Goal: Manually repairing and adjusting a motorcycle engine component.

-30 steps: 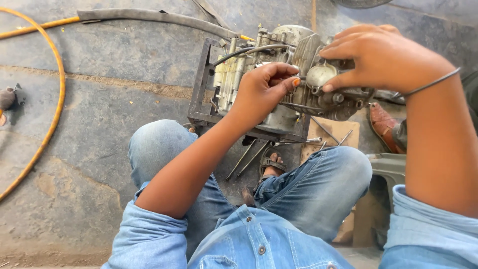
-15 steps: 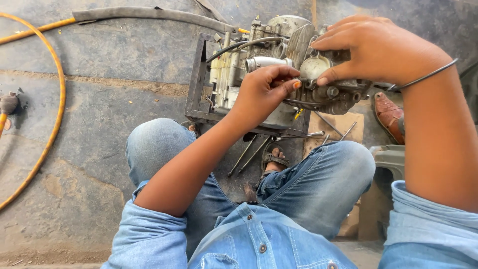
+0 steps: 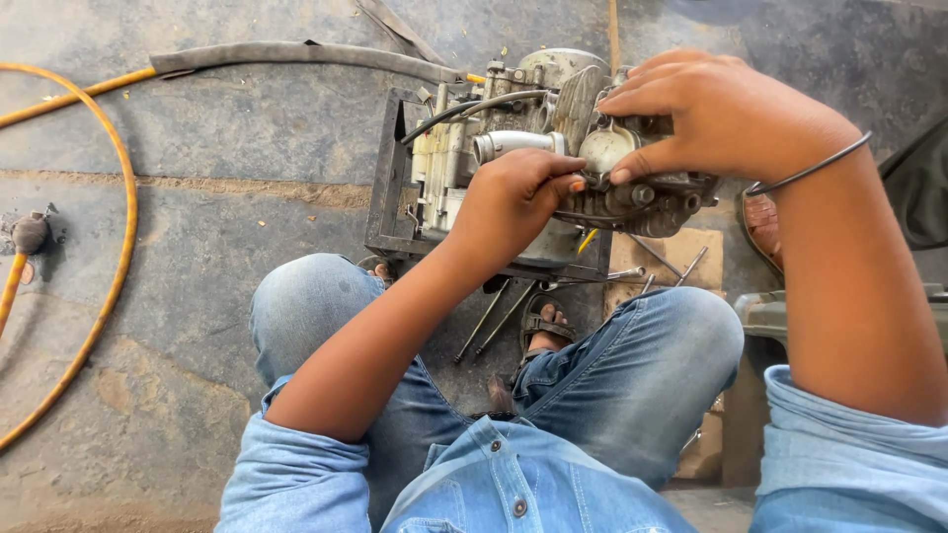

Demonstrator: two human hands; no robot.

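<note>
A greasy grey small engine (image 3: pixel 513 109) sits in a black metal frame (image 3: pixel 385 197) on the concrete floor in front of my knees. My left hand (image 3: pixel 509 202) is pinched shut on a small part at the engine's near side, beside a short metal pipe stub (image 3: pixel 513 145). A small yellow piece (image 3: pixel 588 240) pokes out just below its fingers; I cannot tell what it is. My right hand (image 3: pixel 721 114) reaches over the top, thumb and fingers gripping the engine's round side cover (image 3: pixel 604 150). A thin black bangle (image 3: pixel 810 168) circles that wrist.
A yellow hose (image 3: pixel 120 197) curves along the left, joined to a grey rubber hose (image 3: pixel 296 54) at the top. Several metal rods and spanners (image 3: pixel 494 321) lie between my feet, near my sandalled foot (image 3: pixel 543 326). Cardboard (image 3: pixel 681 252) lies under the engine's right side.
The view has drifted a little, so the engine sits slightly higher and further right. Both hands stay on the same spots of the engine, the right fingers shifting slightly on the cover.
</note>
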